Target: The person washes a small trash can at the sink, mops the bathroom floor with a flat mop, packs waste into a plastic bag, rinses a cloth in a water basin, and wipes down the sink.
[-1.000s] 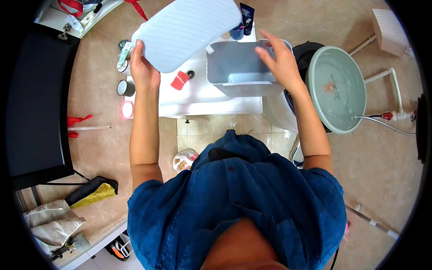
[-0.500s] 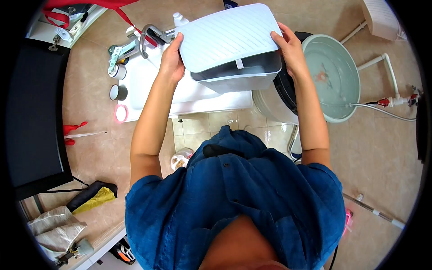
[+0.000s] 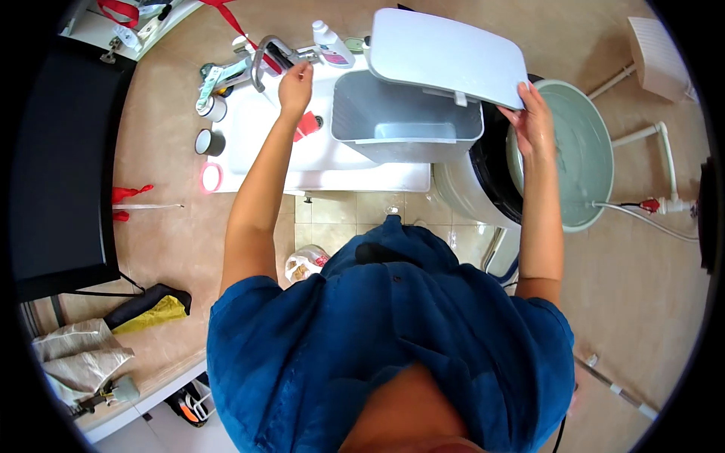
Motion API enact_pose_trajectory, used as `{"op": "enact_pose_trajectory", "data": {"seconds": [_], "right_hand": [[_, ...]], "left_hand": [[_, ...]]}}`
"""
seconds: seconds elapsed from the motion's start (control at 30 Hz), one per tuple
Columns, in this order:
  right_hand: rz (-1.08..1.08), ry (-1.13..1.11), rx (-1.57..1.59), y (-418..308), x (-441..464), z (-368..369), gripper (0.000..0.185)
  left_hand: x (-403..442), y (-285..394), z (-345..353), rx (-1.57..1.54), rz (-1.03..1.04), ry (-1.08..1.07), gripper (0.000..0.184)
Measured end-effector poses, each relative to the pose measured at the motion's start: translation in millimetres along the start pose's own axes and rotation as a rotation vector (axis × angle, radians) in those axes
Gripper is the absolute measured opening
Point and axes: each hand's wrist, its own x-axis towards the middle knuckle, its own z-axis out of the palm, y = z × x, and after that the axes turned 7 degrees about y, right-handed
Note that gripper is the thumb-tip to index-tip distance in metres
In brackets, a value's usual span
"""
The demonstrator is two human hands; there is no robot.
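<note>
A pale lid (image 3: 447, 57) is gripped by its edge in the right hand (image 3: 533, 124), upper right of centre.
Under it, the grey bin (image 3: 408, 152) gapes open over the white sink (image 3: 347, 181); left of centre, the left hand (image 3: 295, 92) curls beside the tap (image 3: 259, 68), whether holding anything I cannot tell.

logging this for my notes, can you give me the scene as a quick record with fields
left hand: near the curved silver metal faucet, nothing visibly held
right hand: gripping the near right corner of the flat, pale rectangular lid
lid position: tilted above the back right of the open, grey rectangular bin; contact with the rim unclear
bin position: right end of the white rectangular sink
left of bin: small red piece, material unclear
right of bin: round pale green basin
</note>
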Motion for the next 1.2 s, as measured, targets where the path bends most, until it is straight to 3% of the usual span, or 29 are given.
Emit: {"op": "enact_pose_trajectory", "data": {"seconds": [0.1,0.3,0.47,0.63,0.73,0.83,0.97,1.07,1.17,1.2], "right_hand": [[0.002,0.069,0.003,-4,-7,-6,0.046],[0.048,0.135,0.076,-1,-6,-29,0.044],[0.069,0.202,0.141,0,-14,-44,0.039],[0.059,0.274,0.180,2,-27,-53,0.039],[0.057,0.320,0.175,2,-32,-56,0.041],[0.050,0.334,0.161,2,-34,-57,0.044],[0.039,0.338,0.157,-4,-38,-49,0.047],[0.020,0.284,0.141,-8,-40,-43,0.048],[0.012,0.209,0.126,-9,-40,-35,0.048],[0.013,0.180,0.121,-9,-40,-31,0.048]], "left_hand": [[13,-42,18,0.339,0.381,-0.105,0.037],[43,-57,56,0.876,0.553,-0.447,0.047],[69,-64,84,1.054,0.627,-0.599,0.050],[89,-88,95,1.151,0.640,-0.583,0.051],[97,-97,95,1.217,0.765,-0.519,0.048],[95,-101,88,1.164,0.785,-0.439,0.048],[85,-108,73,1.133,0.662,-0.401,0.052],[81,-101,58,1.080,0.589,-0.494,0.056],[92,-116,67,0.826,0.603,-0.476,0.053],[92,-106,64,0.617,0.508,-0.506,0.051]]}}
